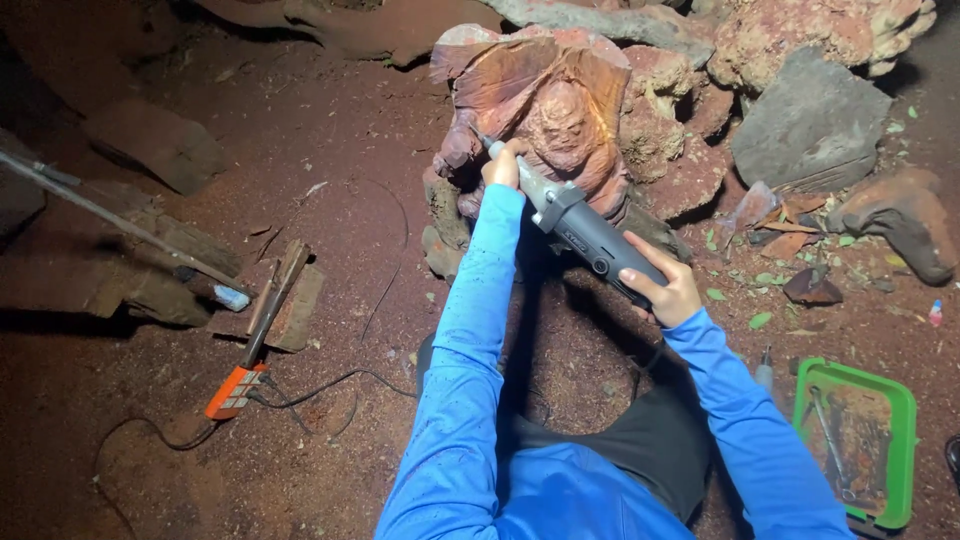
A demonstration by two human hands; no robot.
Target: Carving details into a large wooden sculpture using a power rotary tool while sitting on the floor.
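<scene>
Down on the red dirt floor, one grey rotary grinder [590, 235] is held by both hands: the left hand [503, 168] is closed around its nose near the bit, and the right hand [668, 291] is wrapped around the rear of the body. Its tip touches one reddish carved wood block [545, 105], standing upright among rocks. One green tray [905, 400] of tools lies at right, one orange power strip [233, 391] at left.
</scene>
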